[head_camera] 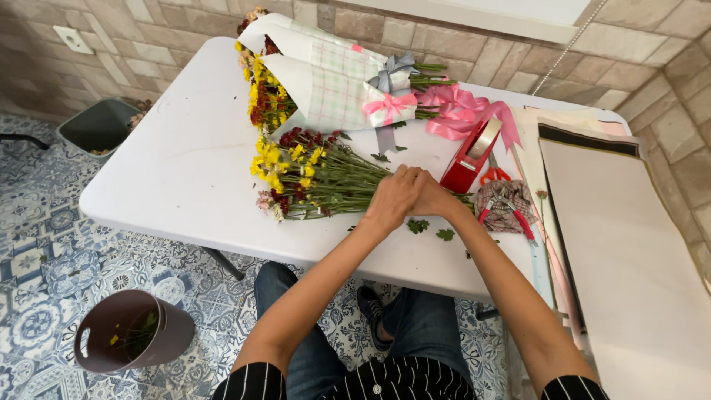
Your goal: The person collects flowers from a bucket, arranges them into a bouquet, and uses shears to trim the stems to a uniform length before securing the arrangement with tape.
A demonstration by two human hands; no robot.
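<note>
Striped black-and-white sleeves frame the bottom edge, and two bare forearms stretch out from them over denim-covered knees toward the white, smooth-topped counter [170,178]. Both hands meet at the stems of a loose bunch of flowers [311,174] lying flat on the counter, its yellow, dark red and pale pink heads pointing left and its thin green stems running right. Left hand [392,196] lies over the stems with fingers curled down around them, its grip clenched on the bunch. Right hand [435,198] presses in just beside it, touching the left hand and the stem ends; whether its grip is clenched or released cannot be told, since the left hand hides the fingers.

Small torn green leaves [429,228] lie scattered on the counter just in front of the hands. Just beyond the right hand stands a red tape dispenser [466,159], and beside it red-handled scissors [495,176] rest near a checked cloth [503,204]. Farther back lie two wrapped bouquets [326,81] in white and checked paper cones, tied with grey and pink bows, next to a glossy pink ribbon [463,111]. Flat sheets of wrapping paper [629,244] cover the right end. On the patterned tile floor stands a round mauve bucket [129,333].
</note>
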